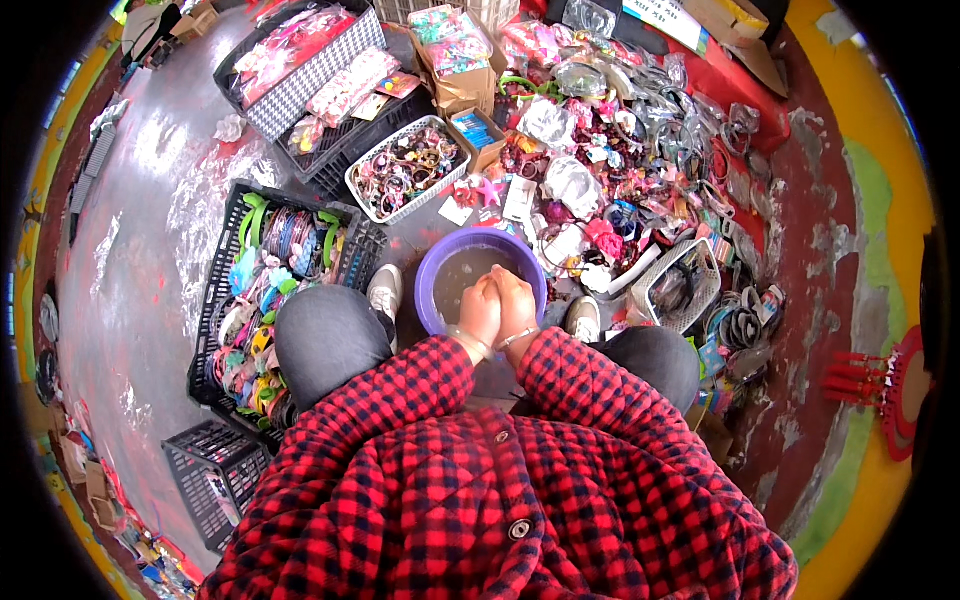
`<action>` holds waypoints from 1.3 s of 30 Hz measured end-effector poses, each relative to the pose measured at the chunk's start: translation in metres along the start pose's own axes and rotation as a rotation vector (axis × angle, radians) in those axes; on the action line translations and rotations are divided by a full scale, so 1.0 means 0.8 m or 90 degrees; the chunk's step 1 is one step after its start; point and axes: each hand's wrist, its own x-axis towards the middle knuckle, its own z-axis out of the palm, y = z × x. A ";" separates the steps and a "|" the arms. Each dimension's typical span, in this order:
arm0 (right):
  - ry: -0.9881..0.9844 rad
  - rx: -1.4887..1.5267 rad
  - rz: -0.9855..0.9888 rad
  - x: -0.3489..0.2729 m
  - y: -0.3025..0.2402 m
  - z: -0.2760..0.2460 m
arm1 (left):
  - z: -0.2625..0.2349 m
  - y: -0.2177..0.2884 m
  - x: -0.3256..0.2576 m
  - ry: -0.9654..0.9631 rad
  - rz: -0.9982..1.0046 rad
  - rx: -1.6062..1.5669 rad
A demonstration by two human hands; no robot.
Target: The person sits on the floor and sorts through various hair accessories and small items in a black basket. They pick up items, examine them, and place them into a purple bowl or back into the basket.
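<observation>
A purple basin (424, 292) with murky greyish water (452, 272) stands on the floor between my feet. Over its near right part, my left hand (479, 312) and my right hand (515, 302) are pressed together, fingers closed around each other. Whatever lies between the palms, if anything, is hidden. Both wrists carry a bracelet, and the red-and-black checked sleeves reach in from below.
At the left stands a black crate (212, 300) of headbands. Beyond the basin are a white basket (392, 212) of hair ties and a small box (480, 140). Heaped hair accessories (640, 150) cover the right, near another white basket (700, 305).
</observation>
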 end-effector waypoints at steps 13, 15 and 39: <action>-0.034 0.019 0.086 0.046 0.007 0.004 | -0.011 -0.006 0.039 -0.034 -0.124 -0.094; -0.073 0.062 0.115 0.047 -0.029 -0.001 | -0.021 0.018 0.044 -0.098 -0.172 -0.338; 0.205 0.240 0.045 0.053 -0.076 -0.101 | -0.105 0.073 0.037 0.245 -0.155 -0.447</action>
